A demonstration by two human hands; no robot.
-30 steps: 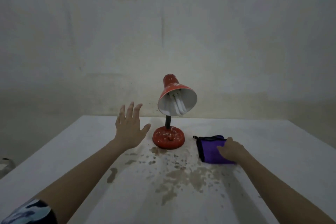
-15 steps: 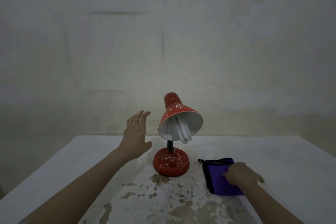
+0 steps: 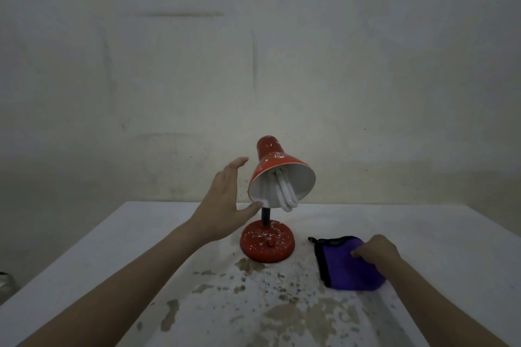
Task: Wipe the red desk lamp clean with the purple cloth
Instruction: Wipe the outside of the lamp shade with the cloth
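Tip risk: I see the lamp [image 3: 270,205] standing top-heavy, shade [image 3: 279,175] tilted forward over a small round base [image 3: 267,244]. A sideways push from my left hand at the shade could rock it or topple it.
Bulb risk: white tube bulb [image 3: 284,191] sticks out below the shade rim. A cloth snagging it, or a fall, could break it.
Grip risk: my thumb is at the lower shade rim only; if I wipe before that hand closes, I judge the lamp slides on the table [image 3: 141,234].
Smear risk: pale specks on shade and base, brown blotches on the table in front of the base. Dragging the cloth through those could dirty it first.
Left hand [image 3: 222,205]: spread wide, holds nothing, just left of the shade; thumb tip at or touching the rim, I can't tell which; fingers apart from the shade.
Right hand [image 3: 377,251]: fingers curled down onto the cloth, pressing or pinching it; I can't tell if it's truly gripped.
Cloth [image 3: 346,265]: flat on the table, right of the lamp base, near but apart from it, not lifted.
Lamp position: table centre, between my two hands.
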